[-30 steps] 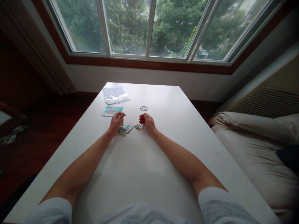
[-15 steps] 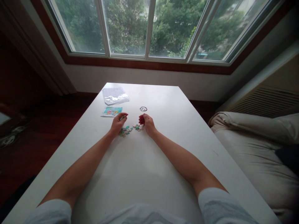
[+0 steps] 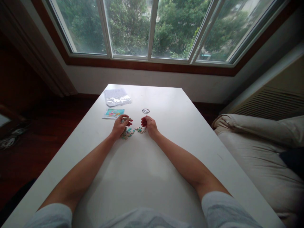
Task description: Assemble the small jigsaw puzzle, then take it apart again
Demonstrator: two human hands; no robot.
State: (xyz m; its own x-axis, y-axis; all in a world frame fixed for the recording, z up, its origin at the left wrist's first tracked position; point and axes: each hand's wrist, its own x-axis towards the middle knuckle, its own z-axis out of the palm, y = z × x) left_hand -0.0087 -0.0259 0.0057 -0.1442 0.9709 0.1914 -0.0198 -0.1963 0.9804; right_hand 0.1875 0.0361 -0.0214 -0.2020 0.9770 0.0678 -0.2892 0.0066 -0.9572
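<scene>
My left hand (image 3: 120, 125) is curled around several jigsaw puzzle pieces (image 3: 124, 119), which show between the thumb and fingers. Under and beside it lies a loose pile of small teal and tan puzzle pieces (image 3: 127, 134). My right hand (image 3: 150, 126) rests on its side to the right, fingers curled in toward the palm; whether anything is inside is hidden. A smaller heap of pieces (image 3: 139, 129) lies right by its fingers, between the two hands. Just beyond my left hand is a colourful picture sheet (image 3: 114, 113).
A clear plastic bag (image 3: 117, 97) lies at the far left of the white table (image 3: 152, 177). Beyond my right hand is a round dark-rimmed object (image 3: 145, 111). A beige sofa (image 3: 258, 158) stands along the right side, and a window (image 3: 149, 31) is ahead.
The fingers of my left hand have spread a little to the right, and more of the held pieces show. My right hand has stayed in place.
</scene>
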